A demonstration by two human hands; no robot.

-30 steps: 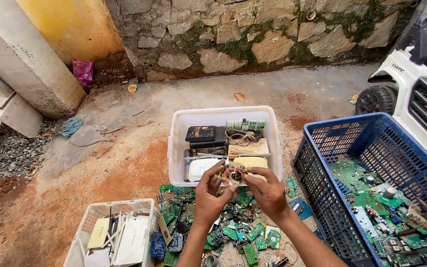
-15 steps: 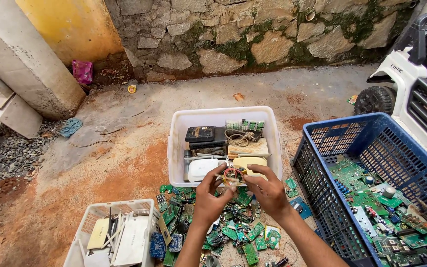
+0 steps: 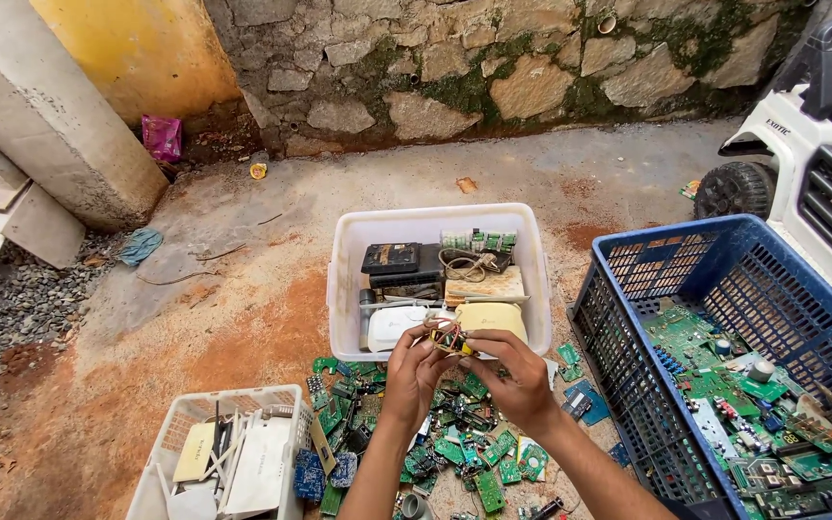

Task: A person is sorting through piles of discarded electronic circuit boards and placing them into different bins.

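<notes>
Both of my hands meet in front of me over a heap of green circuit boards (image 3: 455, 438) on the ground. Between the fingertips of my left hand (image 3: 414, 371) and my right hand (image 3: 512, 376) is a small electronic part with coloured wires (image 3: 450, 339). Both hands grip it. Just beyond it stands a white plastic tub (image 3: 349, 279) with old devices, a black box, a cream router and cables inside.
A blue plastic crate (image 3: 628, 318) with more circuit boards stands at the right. A white slotted basket (image 3: 185, 414) with flat white devices sits at the lower left. A white toy car (image 3: 801, 164) is at the far right, and a stone wall (image 3: 493, 67) runs behind.
My hands have stayed together on the small wired part, shifting it slightly between the fingers. Nothing else has moved.
</notes>
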